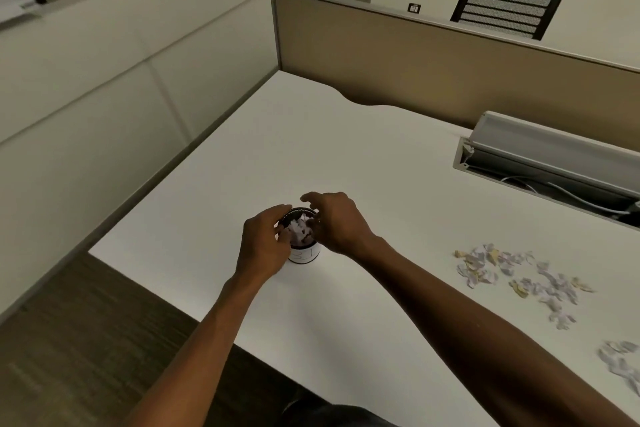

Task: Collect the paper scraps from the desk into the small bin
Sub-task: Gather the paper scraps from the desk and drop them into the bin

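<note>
The small bin [304, 253], a black-rimmed cup with a white label, stands on the white desk [311, 149] near its left front. White paper scraps [299, 227] fill its mouth. My left hand [265, 241] wraps around the bin's left side. My right hand [334, 220] hovers over the rim from the right, fingers spread and curled above the scraps inside. A scattered patch of loose scraps [519, 274] lies on the desk to the right, and a smaller heap of scraps [620, 362] sits at the right edge of view.
A tan partition [415, 55] walls the desk's far side. An open cable tray [554, 163] with wires is set into the desk at the back right. A black mesh chair [509, 5] stands beyond the partition. Dark carpet [86, 340] lies left of the desk.
</note>
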